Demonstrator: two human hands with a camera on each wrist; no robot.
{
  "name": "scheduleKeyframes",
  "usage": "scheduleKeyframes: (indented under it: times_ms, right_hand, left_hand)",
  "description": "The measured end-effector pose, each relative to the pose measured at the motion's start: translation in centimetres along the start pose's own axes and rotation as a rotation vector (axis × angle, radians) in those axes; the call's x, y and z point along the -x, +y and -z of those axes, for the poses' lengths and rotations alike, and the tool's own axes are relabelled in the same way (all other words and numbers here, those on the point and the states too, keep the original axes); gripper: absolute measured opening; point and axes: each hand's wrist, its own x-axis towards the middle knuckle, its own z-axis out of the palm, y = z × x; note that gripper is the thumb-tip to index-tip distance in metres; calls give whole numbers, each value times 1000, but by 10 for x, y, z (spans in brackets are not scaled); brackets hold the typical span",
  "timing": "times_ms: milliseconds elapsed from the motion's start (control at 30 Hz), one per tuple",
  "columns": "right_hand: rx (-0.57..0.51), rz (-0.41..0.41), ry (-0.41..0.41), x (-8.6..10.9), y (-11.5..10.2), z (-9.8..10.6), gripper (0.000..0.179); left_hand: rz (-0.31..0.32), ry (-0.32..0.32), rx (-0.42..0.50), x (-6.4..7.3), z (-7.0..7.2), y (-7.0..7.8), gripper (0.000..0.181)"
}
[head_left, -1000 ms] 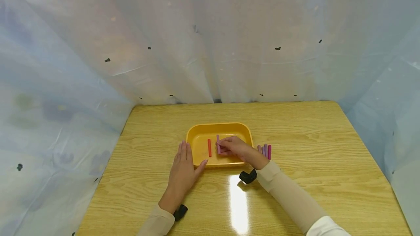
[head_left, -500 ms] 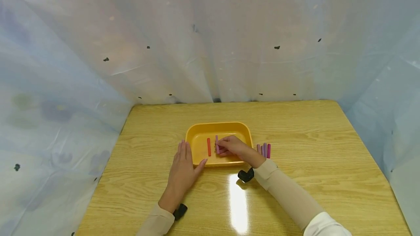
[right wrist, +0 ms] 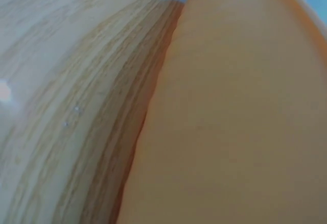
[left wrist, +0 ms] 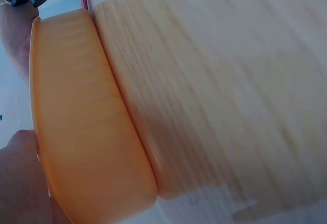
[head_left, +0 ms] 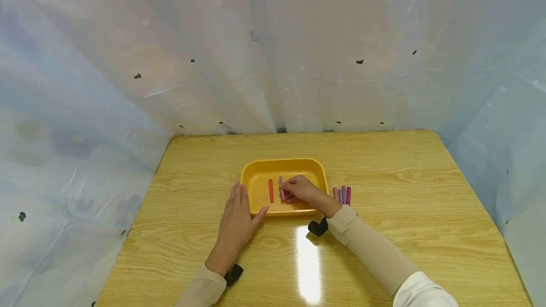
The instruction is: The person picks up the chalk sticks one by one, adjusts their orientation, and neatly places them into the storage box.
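Observation:
A yellow-orange tray (head_left: 258, 167) stands on the wooden table, its outer wall filling much of both wrist views. My left hand (head_left: 236, 224) lies with straight fingers along the tray's left side, the thumb spread toward its front rim. Inside the tray, my right hand (head_left: 304, 189) pinches a slim purple stick (head_left: 281, 180), which looks like a stick of modelling clay. A red stick (head_left: 270, 191) of similar shape lies to its left on the tray floor. The right palm hides part of the tray's right half.
Several purple and pink sticks (head_left: 343, 194) lie side by side on the table (head_left: 396, 231), just right of the tray and partly behind the right wrist. A pale printed curtain (head_left: 273, 60) hangs around the table's back and sides.
The purple stick in my right hand has shifted slightly left toward the red stick and tilted a little. My left hand has stayed at the tray. The head view has shifted slightly.

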Motion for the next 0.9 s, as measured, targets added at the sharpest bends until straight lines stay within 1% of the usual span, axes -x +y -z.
scheduleKeyframes:
  times_ms: [267,500,900]
  right_hand:
    - [22,-1,6,-2,1,-1,33]
    - [59,6,34,-4,1,-2,33]
    - [88,-32,82,-5,-1,-5,27]
  left_hand:
    - [6,-12,7,0,1,1,97]
    - [10,-15,5,0,-1,1,96]
    - [14,-19,-3,-1,-3,0,98]
